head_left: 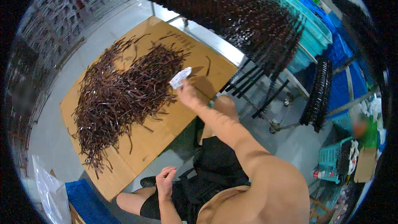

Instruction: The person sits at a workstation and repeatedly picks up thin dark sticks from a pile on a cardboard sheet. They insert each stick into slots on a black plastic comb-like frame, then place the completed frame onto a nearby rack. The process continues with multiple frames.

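The right hand (188, 95) pinches a small white crumpled label or packet (180, 77) at its fingertips, while a clear plastic bag (47, 191) lies well away, beyond the left hand (165, 182).

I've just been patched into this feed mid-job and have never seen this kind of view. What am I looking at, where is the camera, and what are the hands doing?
There is no machine here: this is a person working bare-handed. The single picture comes from a wide fisheye camera on their head, looking down, so straight edges bend near the rim. The right hand reaches forward and holds a small white piece, perhaps cloth or paper, at the edge of a big pile of thin dark brown strips. The pile lies on a flat cardboard sheet. The left hand is loosely curled near the person's knee and looks empty. A rack of dark strips hangs behind, beside teal and blue crates.
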{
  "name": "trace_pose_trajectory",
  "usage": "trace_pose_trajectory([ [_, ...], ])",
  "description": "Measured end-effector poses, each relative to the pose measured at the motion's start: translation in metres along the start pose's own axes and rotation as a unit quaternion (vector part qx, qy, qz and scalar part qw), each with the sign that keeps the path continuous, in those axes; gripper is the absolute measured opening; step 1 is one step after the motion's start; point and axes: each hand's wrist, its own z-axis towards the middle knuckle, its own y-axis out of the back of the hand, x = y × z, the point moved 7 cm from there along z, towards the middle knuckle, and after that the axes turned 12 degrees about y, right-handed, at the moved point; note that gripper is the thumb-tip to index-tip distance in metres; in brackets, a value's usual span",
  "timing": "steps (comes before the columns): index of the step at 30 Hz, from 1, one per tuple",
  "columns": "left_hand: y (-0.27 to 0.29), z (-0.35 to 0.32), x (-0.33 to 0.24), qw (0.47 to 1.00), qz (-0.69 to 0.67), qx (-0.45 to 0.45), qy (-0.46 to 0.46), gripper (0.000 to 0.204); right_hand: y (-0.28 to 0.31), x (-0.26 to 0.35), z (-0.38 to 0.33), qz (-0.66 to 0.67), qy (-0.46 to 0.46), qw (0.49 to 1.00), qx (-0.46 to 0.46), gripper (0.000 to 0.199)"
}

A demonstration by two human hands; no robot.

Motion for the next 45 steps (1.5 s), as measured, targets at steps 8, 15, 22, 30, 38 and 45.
trace_pose_trajectory([
  [8, 0.003, -0.011, -0.006, 0.998, -0.063, -0.025, -0.008, 0.007, -0.026, -0.045, 0.080, -0.114, -0.120, 0.984, 0.066, 0.072],
  [15, 0.017, -0.001, -0.006, 0.997, -0.076, -0.020, -0.007, 0.015, -0.006, -0.042, 0.072, 0.062, -0.004, 0.997, -0.044, 0.046],
  [22, -0.027, 0.015, -0.017, 0.997, -0.056, 0.056, -0.017, 0.026, 0.101, 0.010, -0.027, 0.016, 0.104, 0.994, -0.021, 0.022],
  [30, -0.046, 0.015, -0.016, 0.993, -0.038, 0.113, -0.023, 0.027, 0.302, 0.012, -0.116, -0.280, 0.075, 0.951, -0.103, 0.035],
  [38, -0.058, 0.007, -0.016, 0.994, 0.002, 0.104, 0.017, 0.016, 0.452, -0.097, -0.117, -0.632, -0.230, 0.735, 0.083, 0.037],
  [45, -0.038, 0.008, -0.016, 0.989, 0.085, 0.081, -0.090, 0.012, 0.478, -0.207, -0.139, -0.777, -0.321, 0.527, 0.126, 0.048],
])
